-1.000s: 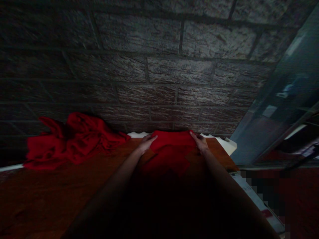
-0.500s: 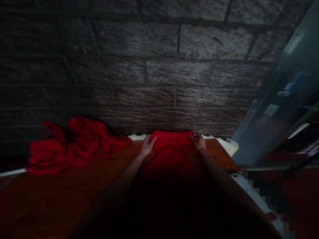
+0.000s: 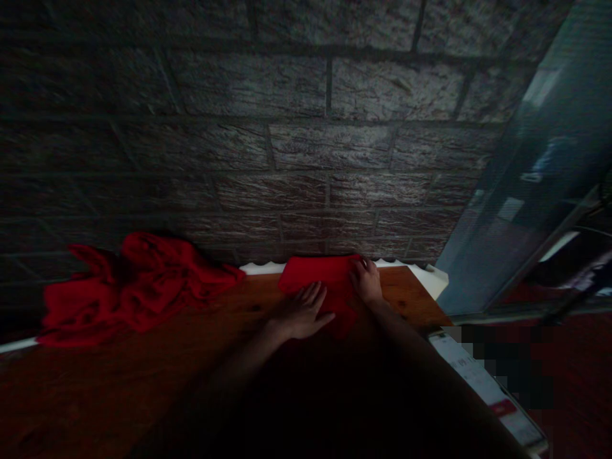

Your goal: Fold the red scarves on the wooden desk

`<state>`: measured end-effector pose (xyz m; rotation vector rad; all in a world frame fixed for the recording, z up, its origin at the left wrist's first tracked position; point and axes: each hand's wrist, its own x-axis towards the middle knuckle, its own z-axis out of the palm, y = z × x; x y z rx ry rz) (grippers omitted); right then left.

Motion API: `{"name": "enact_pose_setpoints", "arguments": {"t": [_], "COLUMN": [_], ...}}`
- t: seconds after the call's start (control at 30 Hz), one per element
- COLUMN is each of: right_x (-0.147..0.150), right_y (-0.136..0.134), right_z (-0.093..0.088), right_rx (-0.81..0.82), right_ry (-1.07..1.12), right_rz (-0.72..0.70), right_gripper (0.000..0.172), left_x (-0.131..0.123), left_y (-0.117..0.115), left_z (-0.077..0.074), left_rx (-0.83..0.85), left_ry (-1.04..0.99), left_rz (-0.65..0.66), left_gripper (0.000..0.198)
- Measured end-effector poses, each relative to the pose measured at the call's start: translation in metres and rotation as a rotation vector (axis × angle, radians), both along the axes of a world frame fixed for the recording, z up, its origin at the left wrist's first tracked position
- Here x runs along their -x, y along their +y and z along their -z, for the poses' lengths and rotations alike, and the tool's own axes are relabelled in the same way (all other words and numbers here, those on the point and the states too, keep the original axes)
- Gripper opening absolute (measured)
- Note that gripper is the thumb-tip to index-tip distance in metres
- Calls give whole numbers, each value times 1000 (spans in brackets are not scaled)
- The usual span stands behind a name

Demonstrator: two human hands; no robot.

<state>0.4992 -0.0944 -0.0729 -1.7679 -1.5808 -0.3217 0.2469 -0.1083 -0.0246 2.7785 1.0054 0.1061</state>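
Note:
A folded red cloth [image 3: 318, 273] lies at the far edge of the brown wooden table [image 3: 143, 376], against the brick wall. My left hand [image 3: 302, 312] rests flat on the cloth's near part, fingers stretched out and spread. My right hand [image 3: 366, 280] sits on the cloth's right end with its fingers curled onto the fabric at the far corner. The scene is dim and my forearms are in shadow.
A crumpled heap of red cloth [image 3: 129, 284] lies at the back left of the table. A brick wall [image 3: 287, 140] rises right behind. A glass panel [image 3: 521, 185] stands to the right, with a printed sheet [image 3: 482, 382] by the table's right edge.
My left hand left the cloth's far left corner and came down flat on its near part. The cloth looks more compact. The right hand stayed at the right end.

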Motion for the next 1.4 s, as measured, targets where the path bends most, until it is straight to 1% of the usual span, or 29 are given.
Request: {"name": "enact_pose_setpoints", "arguments": {"t": [0.07, 0.13, 0.23, 0.3, 0.37, 0.4, 0.47, 0.53, 0.57, 0.63, 0.7, 0.77, 0.83, 0.9, 1.0, 1.1, 1.2, 1.3, 1.37, 1.4], "right_x": [-1, -2, -3, 1, 10, 16, 31, 47, 53, 62, 65, 64, 62, 60, 59, 58, 57, 51, 44, 39], "right_y": [3, 7, 7, -1, -18, -29, -56, -82, -93, -109, -117, -120, -120, -119, -116, -113, -111, -112, -114, -116], "right_z": [6, 10, 7, 1, -3, -4, -4, -2, -2, -5, -11, -18, -22, -23, -16, -10, -11, -18, -24, -27], "right_rx": [23, 45, 58, 39, 39, 61, 142, 251, 297, 352, 367, 373, 366, 329, 249, 220, 241, 277, 342, 388], "right_ry": [25, 50, 100, 127, 128, 118, 82, 42, 30, 28, 57, 91, 122, 156, 211, 219, 236, 266, 287, 296], "right_rz": [10, -2, 5, 42, 27, -20, -178, -351, -406, -456, -452, -415, -357, -329, -335, -365, -380, -345, -344, -370], "right_gripper": [36, 37, 42, 47, 47, 46, 45, 45, 45, 46, 45, 43, 40, 38, 37, 33, 27, 27, 26, 27], "left_x": [-3, -4, -3, -1, 1, 2, 1, -1, -2, 0, 6, 16, 26, 35, 40, 37, 33, 33, 34, 35], "left_y": [-10, -15, -19, -22, -29, -33, -40, -45, -46, -44, -39, -33, -29, -28, -32, -35, -38, -44, -52, -57], "left_z": [2, 0, -6, -7, -4, -1, 5, 9, 9, 6, 1, -1, 1, 8, 21, 27, 25, 20, 14, 9], "left_rx": [-24, -28, 7, 13, -7, -18, -20, 2, 15, 49, 80, 83, 41, -30, -121, -121, -81, -53, -35, -28], "left_ry": [64, 105, 134, 116, 81, 67, 58, 62, 64, 72, 61, 2, -79, -131, -145, -122, -70, -33, -30, -35], "left_rz": [-12, -16, -13, -8, 11, 22, 40, 47, 55, 92, 153, 213, 216, 173, 111, 68, 42, 45, 55, 63], "left_gripper": [90, 93, 95, 91, 84, 81, 77, 78, 79, 83, 85, 81, 74, 68, 63, 59, 55, 56, 59, 62]}}
